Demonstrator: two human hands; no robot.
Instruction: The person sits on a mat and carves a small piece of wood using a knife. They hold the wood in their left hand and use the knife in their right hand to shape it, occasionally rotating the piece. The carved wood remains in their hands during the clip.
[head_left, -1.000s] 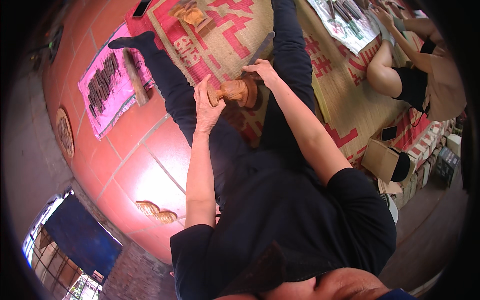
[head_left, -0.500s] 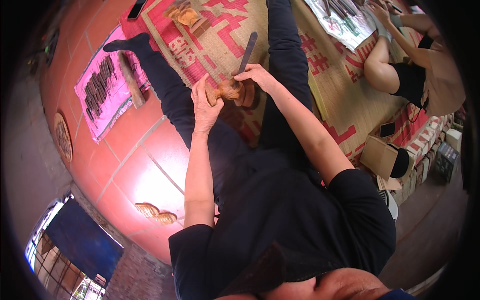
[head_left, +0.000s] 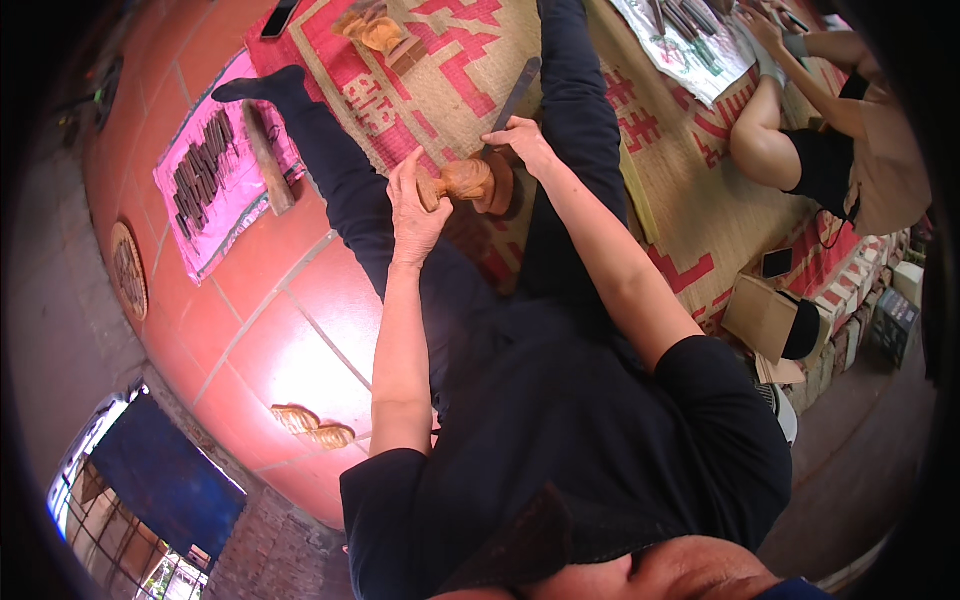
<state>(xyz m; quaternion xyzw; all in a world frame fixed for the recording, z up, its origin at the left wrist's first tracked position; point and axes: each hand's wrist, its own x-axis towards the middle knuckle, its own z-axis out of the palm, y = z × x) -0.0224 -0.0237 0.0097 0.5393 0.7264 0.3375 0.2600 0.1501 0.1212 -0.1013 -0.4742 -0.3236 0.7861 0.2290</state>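
Note:
Between my legs rests a carved wooden figure (head_left: 466,181), light brown, with a rounded middle and a thicker base at its right end. My left hand (head_left: 414,215) grips its left end, fingers wrapped round it. In my right hand (head_left: 522,143) is a long flat dark metal carving chisel (head_left: 519,90), pinched low on the shaft. Its upper end points up and to the right, away from me. The chisel's lower tip is by the figure's right part; whether it touches the wood I cannot tell.
A pink cloth (head_left: 212,245) at left holds several dark tools and a wooden mallet (head_left: 266,160). Another carving (head_left: 378,38) stands ahead on the patterned mat (head_left: 465,75). Carved pieces (head_left: 312,427) lie on the tiles. At right, another person (head_left: 850,140) sits near a cardboard box (head_left: 760,318).
My right hand has moved slightly right and away from me, lifting the chisel from the figure's middle toward its base end. The chisel leans more to the right. My left hand keeps its hold.

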